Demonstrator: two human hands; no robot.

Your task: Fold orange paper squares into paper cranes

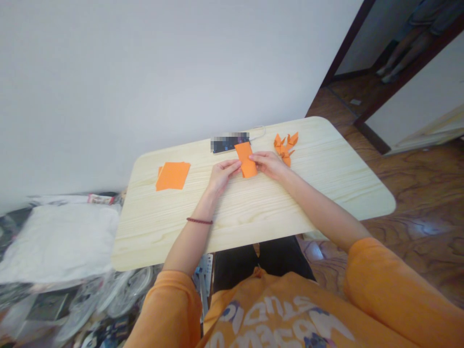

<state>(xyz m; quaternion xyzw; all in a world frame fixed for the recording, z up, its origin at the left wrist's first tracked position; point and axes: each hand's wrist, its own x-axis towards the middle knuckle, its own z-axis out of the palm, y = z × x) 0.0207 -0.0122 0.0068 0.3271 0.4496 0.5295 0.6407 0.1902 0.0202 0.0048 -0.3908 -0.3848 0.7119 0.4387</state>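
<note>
Near the middle of the tabletop, I can see both hands closed on an orange paper strip (246,159), which lies lengthwise with its far end overlapping the corner of a phone (226,143). The left hand (224,176) pinches the strip's left edge, and the right hand (267,164) holds the opposite edge, its fingers (254,158) resting on the paper. Neither hand has let go, though I can't make out the thumbs from here. A cable (259,130) curves behind the phone on the pale wooden table (319,169). Right of the hands sits a folded orange paper figure (284,148), and left of them lies a stack of orange paper sheets (173,176). A red bead bracelet (199,221) circles the left wrist. A white wall (145,72) fills the upper left, a wooden floor (416,193) spreads to the right, and bare legs (402,53) show through a doorway (348,43) at the upper right. A white cushion (60,241) sits at the lower left.
</note>
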